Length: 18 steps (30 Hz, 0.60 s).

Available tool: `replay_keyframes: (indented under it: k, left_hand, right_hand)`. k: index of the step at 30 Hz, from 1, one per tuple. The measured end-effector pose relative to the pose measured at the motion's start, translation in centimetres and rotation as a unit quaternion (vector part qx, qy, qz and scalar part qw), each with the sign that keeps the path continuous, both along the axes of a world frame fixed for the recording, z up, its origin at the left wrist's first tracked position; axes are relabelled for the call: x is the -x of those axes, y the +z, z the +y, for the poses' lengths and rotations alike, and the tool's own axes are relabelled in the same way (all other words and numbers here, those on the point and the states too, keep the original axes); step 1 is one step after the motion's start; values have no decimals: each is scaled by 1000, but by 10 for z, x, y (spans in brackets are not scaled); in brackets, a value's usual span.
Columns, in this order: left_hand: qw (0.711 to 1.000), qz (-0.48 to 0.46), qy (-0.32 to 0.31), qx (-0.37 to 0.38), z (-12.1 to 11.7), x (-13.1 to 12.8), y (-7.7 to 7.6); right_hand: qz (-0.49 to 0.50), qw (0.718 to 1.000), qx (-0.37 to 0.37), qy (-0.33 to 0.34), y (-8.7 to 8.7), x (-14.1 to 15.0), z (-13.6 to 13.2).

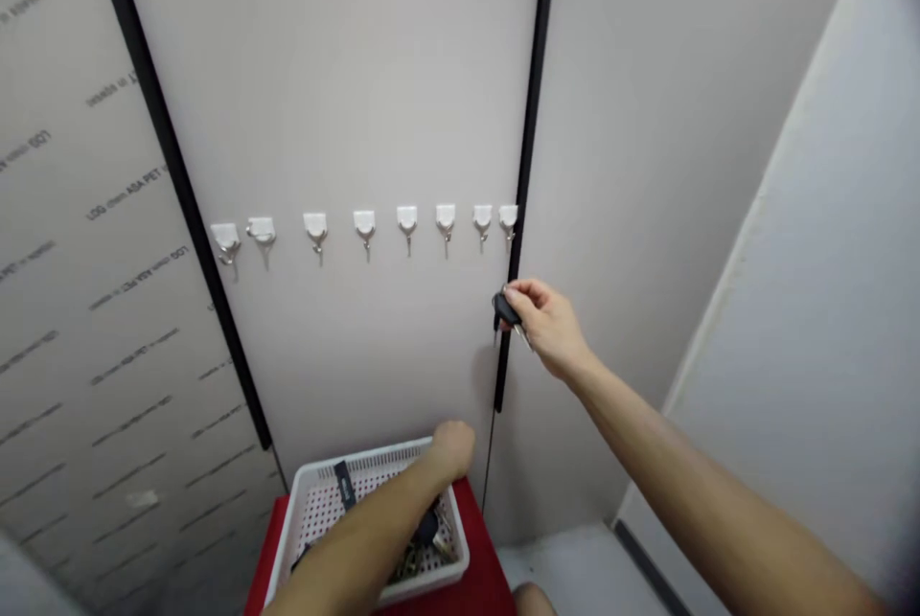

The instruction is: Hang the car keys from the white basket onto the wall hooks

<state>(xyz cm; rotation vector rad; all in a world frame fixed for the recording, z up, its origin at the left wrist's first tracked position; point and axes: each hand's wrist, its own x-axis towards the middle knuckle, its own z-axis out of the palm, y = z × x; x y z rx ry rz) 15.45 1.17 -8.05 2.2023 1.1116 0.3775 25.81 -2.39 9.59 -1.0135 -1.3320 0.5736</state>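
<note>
My right hand [547, 319] is raised below the right end of the hook row, closed in a pinch on a set of keys [507, 309]. One key has a black head, and metal blades hang down from the bunch. My left hand [454, 448] is at the far right corner of the white plastic basket [460, 539]; its fingers are turned away and hidden. Inside the basket lie several keys [442, 544] and a dark strip-shaped item [345, 485], partly covered by my left forearm. White adhesive hooks [364, 225] with metal loops line the panel, several in a row.
The basket rests on a red surface [489, 558]. Black vertical strips [532, 127] edge the pale door panel [345, 329]. A printed panel [107, 290] stands on the left, and a white wall [812, 242] on the right. Part of a knee [533, 600] shows at the bottom.
</note>
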Motion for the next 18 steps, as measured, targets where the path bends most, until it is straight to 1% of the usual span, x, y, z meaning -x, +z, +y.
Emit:
replay_keyframes:
  k: [3,6,7,9,11,12,13,14,16,18]
  left_hand:
    - [996,-30,81,-30,-1,18,17]
    - [986,-72,144,-36,-4,48,32]
    - [982,-86,163,-32,-6,59,34]
    - [977,-99,191,-14,-12,78,32]
    - [980,-84,182,4,-22,93,22]
    - [983,-72,169,5,-29,99,16]
    - [986,-62,154,-3,-35,104,10]
    - [988,-55,140,-18,-42,109,5]
    - [989,-51,127,-57,-56,119,-3]
    - [985,-62,132,-93,-68,133,-6]
  right_hand:
    - [12,997,72,28,-53,9,-7]
    - [-1,986,147,73,-100,25,-13]
    - [-13,983,165,83,-114,32,-15]
    - [-60,977,185,91,-140,48,-17]
    - [-134,968,192,93,-159,62,-17]
    - [-180,960,191,95,-164,68,-17]
    - [-227,951,186,97,-166,73,-17]
    - [-270,941,178,97,-163,77,-19]
    - [-319,931,143,103,-151,79,-29]
    - [-308,941,74,118,-138,72,-52]
